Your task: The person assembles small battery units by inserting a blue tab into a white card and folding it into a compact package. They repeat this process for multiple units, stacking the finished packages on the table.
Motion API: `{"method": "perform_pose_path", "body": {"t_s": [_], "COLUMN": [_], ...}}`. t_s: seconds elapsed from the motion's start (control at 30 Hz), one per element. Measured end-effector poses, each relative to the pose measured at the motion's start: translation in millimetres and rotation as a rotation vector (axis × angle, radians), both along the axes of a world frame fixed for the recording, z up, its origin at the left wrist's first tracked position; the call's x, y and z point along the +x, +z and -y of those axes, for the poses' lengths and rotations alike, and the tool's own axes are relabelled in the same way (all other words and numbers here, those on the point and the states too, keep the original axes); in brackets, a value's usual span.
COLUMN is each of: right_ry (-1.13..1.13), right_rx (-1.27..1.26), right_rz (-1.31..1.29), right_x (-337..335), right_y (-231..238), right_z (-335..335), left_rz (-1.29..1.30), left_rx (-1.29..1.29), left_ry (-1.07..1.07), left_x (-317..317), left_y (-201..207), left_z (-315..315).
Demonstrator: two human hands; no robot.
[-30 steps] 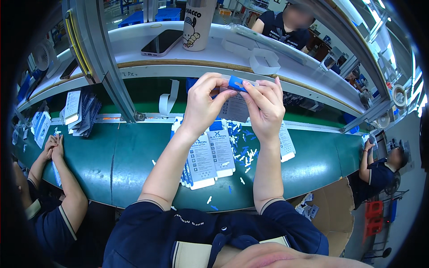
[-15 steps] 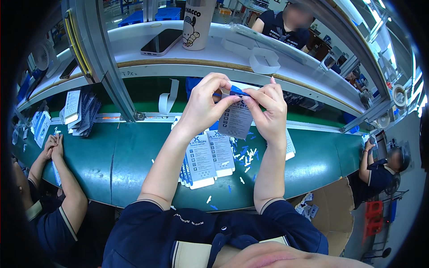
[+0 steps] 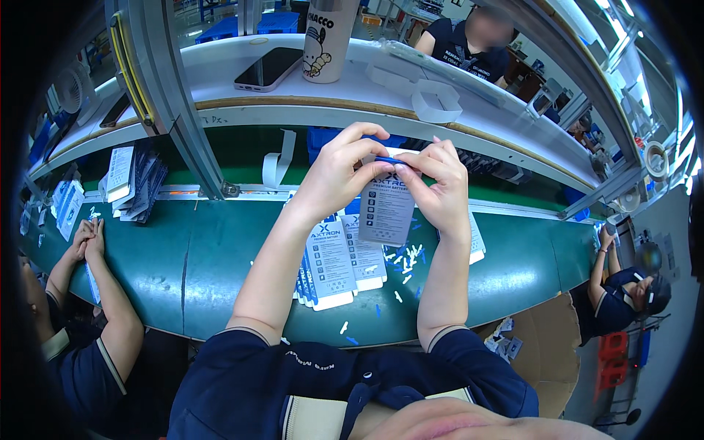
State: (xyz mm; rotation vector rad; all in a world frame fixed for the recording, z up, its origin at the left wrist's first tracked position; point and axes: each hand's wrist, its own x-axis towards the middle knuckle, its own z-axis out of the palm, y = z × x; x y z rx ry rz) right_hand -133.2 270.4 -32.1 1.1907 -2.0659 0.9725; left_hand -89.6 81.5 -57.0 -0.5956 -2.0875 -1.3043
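Between my raised hands, above the green bench, hangs a flat grey-and-white printed carton (image 3: pixel 385 214) with a blue top edge. My left hand (image 3: pixel 339 174) pinches its upper left corner between thumb and fingers. At the upper right, the thumb and fingers of my right hand (image 3: pixel 438 178) press on the same blue edge. Below lie overlapping flat cartons (image 3: pixel 328 264) of the same print, left of the held one. Small white and blue cut-out pieces (image 3: pixel 408 257) are scattered to their right. The back of the held carton is hidden.
A shelf (image 3: pixel 293 106) crosses behind my hands, bearing a phone (image 3: pixel 268 69) and a printed tumbler (image 3: pixel 327 44). More cartons (image 3: pixel 134 182) are stacked at left beside a co-worker's clasped hands (image 3: pixel 88 238). A cardboard box (image 3: pixel 543 352) stands by the bench's right front edge.
The held carton has swung slightly left and hangs a little lower. Its blue top edge, tilted up before, now shows as a narrow level strip. Both hands keep their hold, fingers slightly shifted.
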Motion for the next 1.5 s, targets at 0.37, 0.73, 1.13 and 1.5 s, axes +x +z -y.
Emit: {"method": "perform_pose_path", "body": {"t_s": [0.37, 0.73, 1.13, 1.5], "right_ry": [0.187, 0.3, 0.187, 0.351], "right_rx": [-0.025, -0.145, -0.005, -0.059], "right_rz": [0.204, 0.29, 0.215, 0.324], "right_x": [-5.6, 3.2, 5.4, 10.1], "right_y": [-5.4, -5.2, -2.6, -2.3], "right_z": [-9.1, 6.7, 1.5, 2.5], "left_rz": [-0.082, 0.023, -0.074, -0.046], "left_rx": [-0.056, 0.086, 0.021, 0.152], "left_ry": [-0.023, -0.138, -0.138, -0.283], "left_x": [0.0, 2.9, 5.4, 7.9], "left_y": [-0.3, 0.5, 5.4, 6.3], "left_z": [-3.4, -6.5, 3.2, 0.9]}}
